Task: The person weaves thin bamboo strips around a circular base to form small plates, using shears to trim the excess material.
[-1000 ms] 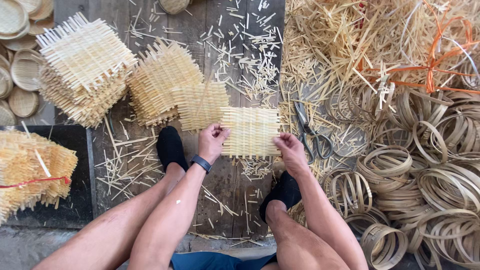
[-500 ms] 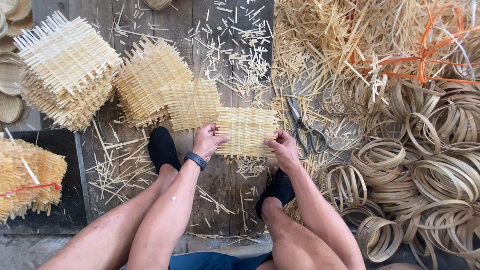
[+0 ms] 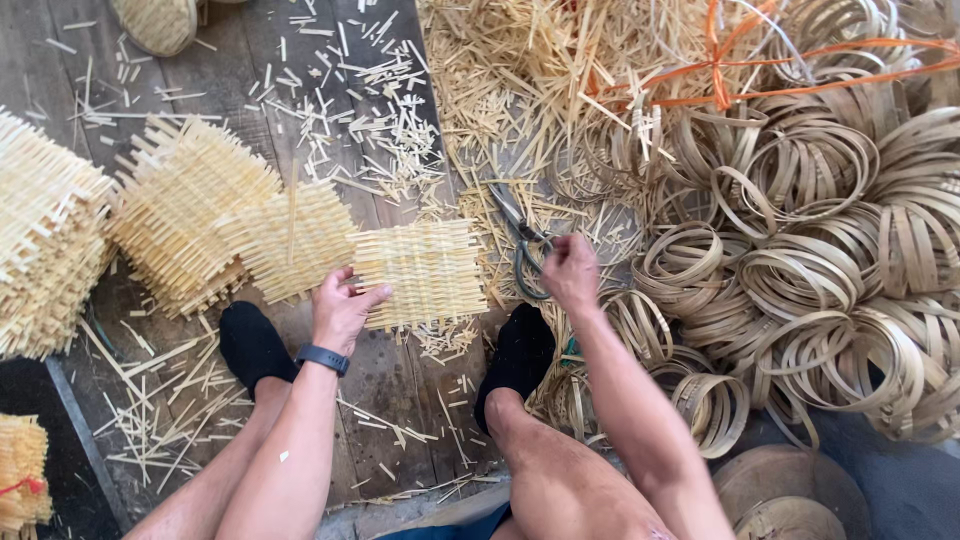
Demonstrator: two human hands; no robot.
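Pale, matt bamboo strips woven into a rough-edged square mat (image 3: 425,272) under the left hand (image 3: 340,310). Dull grey metal scissors (image 3: 522,245) at the right hand (image 3: 570,270). Weathered, grainy wooden planks (image 3: 395,375) beneath. Smooth bent bamboo hoops (image 3: 800,270); glossy orange plastic strapping (image 3: 760,92); black matt cloth socks (image 3: 515,355).

Bare dark wooden floor planks (image 3: 400,390) lie open between the two black-socked feet (image 3: 250,345), strewn only with thin loose bamboo offcuts (image 3: 170,420). To the left, stacked pale woven bamboo mats (image 3: 185,225) block the way; to the right, a heap of coiled bamboo strip hoops (image 3: 820,290) crowds the ground, with grey metal scissors (image 3: 525,245) at its edge
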